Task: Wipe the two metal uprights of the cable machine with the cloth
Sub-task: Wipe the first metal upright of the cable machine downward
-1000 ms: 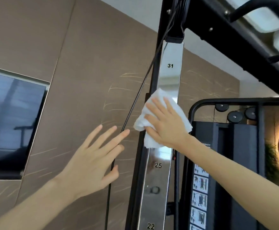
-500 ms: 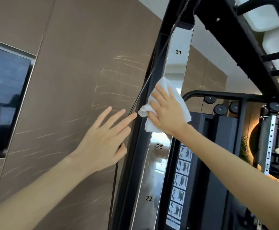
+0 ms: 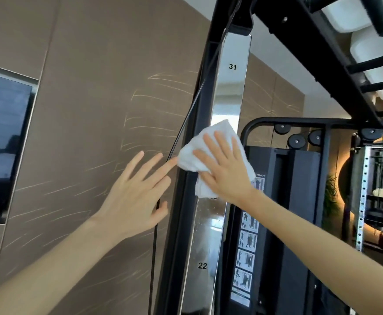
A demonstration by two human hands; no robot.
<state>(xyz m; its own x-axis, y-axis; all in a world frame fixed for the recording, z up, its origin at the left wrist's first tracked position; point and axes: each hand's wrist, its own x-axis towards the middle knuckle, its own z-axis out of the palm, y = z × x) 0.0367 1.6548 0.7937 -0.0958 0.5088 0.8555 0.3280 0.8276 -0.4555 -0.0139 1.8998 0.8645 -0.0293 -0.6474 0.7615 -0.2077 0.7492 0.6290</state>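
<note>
A polished metal upright (image 3: 230,92) with black numbers 31 and 22 runs from the top of the cable machine down through the middle of the view. My right hand (image 3: 225,171) presses a white cloth (image 3: 205,146) flat against it with straight, spread fingers, covering the number 25. My left hand (image 3: 135,194) hovers to the left with its fingers spread and straight, holding nothing; its fingertips lie by the black cable (image 3: 176,142) and the cloth's left edge. Only one upright of the machine can be told apart here.
A black frame post (image 3: 192,178) runs beside the upright. To the right are the black weight stack housing (image 3: 299,201) with exercise pictures (image 3: 246,258), pulleys (image 3: 296,140) and a perforated rack post (image 3: 363,189). A brown panelled wall (image 3: 95,110) and dark window (image 3: 1,144) fill the left.
My right hand has slid the cloth slightly down the upright, now covering the 25. My left hand has stayed open near the cable. The view has tilted.
</note>
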